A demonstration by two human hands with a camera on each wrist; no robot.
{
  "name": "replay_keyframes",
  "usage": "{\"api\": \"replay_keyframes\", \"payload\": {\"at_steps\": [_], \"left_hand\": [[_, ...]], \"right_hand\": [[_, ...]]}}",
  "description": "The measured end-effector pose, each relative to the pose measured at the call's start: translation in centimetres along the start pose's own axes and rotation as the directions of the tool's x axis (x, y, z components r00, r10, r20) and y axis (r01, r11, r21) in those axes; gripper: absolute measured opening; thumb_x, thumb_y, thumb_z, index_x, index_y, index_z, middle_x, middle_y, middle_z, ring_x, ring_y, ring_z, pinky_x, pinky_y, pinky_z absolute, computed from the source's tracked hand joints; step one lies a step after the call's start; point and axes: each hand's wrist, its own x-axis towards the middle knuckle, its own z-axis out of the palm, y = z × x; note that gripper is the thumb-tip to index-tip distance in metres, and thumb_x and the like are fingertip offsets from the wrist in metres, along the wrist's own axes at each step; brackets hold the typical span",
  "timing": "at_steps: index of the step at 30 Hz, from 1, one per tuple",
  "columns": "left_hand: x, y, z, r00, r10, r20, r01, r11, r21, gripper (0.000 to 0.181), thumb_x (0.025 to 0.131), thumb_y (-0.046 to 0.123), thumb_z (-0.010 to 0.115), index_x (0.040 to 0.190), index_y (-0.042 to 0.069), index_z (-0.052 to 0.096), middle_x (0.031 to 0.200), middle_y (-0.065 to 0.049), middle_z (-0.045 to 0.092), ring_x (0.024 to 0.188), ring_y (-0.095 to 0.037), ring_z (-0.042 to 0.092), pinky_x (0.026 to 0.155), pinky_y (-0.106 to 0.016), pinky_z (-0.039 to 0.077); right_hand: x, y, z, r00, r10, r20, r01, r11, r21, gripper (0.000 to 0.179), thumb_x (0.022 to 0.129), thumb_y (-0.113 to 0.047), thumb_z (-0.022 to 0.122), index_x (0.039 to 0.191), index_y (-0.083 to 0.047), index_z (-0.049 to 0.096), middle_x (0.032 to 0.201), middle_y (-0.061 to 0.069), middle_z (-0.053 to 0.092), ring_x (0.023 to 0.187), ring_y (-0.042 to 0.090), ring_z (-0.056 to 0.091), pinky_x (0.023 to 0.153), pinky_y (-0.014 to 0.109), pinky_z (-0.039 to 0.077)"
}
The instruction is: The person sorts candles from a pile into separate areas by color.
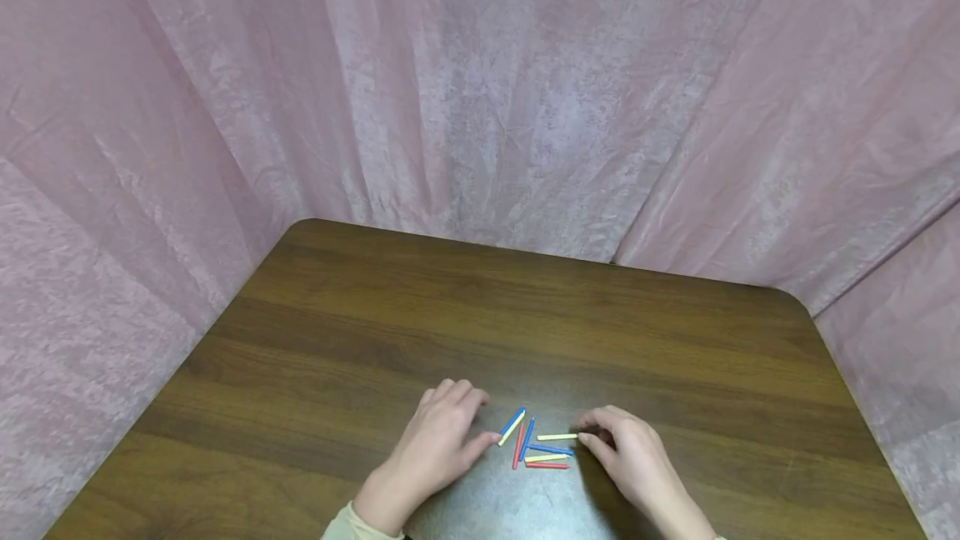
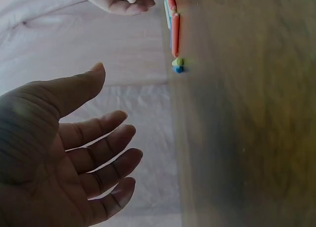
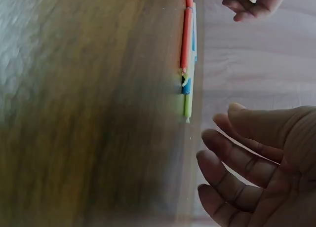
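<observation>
Looks like you're arranging thin, waxy red, yellow and blue sticks [image 1: 527,440] on the brown wood-grain table [image 1: 450,315]. Left hand [image 1: 440,433]: fingers apart, beside the cluster. Right hand [image 1: 627,450]: fingers apart, at the far yellow stick's [image 1: 557,437] right end. Next likely needs a light pinch.

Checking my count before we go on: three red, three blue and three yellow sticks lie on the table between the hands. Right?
Not quite: the head view shows two red sticks, not three. The three blue sticks and three yellow sticks are right, on the table between left hand and right hand.
</observation>
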Motion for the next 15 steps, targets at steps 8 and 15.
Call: {"api": "replay_keyframes", "payload": {"at_steps": [8,15], "left_hand": [[0.1,0.6,0.6,0.999,0.022,0.034,-0.02,0.999,-0.042,0.03,0.08,0.037,0.078,0.096,0.014,0.067,0.085,0.007,0.059,0.082,-0.009,0.05,0.075,-0.03,0.041],[0.1,1.2,0.9,0.998,0.041,0.042,-0.039,0.998,-0.039,0.027,0.08,0.038,0.077,0.092,0.015,0.067,0.085,0.008,0.06,0.08,-0.008,0.048,0.075,-0.029,0.041]], "right_hand": [[0.2,0.2,0.7,0.992,-0.012,0.127,0.007,0.999,0.042,0.016,0.075,-0.011,0.08,0.074,-0.021,0.068,0.07,-0.018,0.056,0.062,-0.006,0.047,0.06,0.023,0.042],[0.5,-0.1,1.2,0.988,-0.013,0.151,0.008,0.999,0.035,0.024,0.072,-0.009,0.081,0.068,-0.023,0.063,0.065,-0.019,0.052,0.059,-0.006,0.045,0.059,0.023,0.04]]}}
